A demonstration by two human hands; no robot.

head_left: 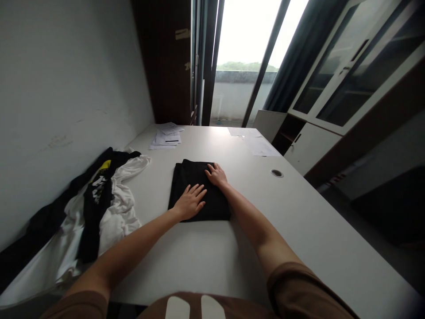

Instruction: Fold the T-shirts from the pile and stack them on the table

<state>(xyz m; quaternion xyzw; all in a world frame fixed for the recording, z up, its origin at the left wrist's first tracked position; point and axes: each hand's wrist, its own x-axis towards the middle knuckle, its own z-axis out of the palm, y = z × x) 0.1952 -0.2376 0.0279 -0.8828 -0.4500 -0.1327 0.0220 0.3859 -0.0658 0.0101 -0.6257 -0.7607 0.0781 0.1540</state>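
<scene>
A black garment [212,206], folded into a flat, roughly square bundle, lies on the white table [186,257]. My left hand [191,202] rests palm down on its lower middle, fingers spread. Near the bundle's upper right edge, my right hand [216,174] also lies flat on the cloth with its fingers apart. Neither hand grasps anything. The exact kind of garment cannot be made out from the folds.
Along the left side, against the wall, lies a loose heap of black clothes [88,177] and white clothes [119,201]. Papers [168,135] lie at the far left of the table, and more sheets [264,146] at the far right. A round cable hole [277,173] sits near the right edge.
</scene>
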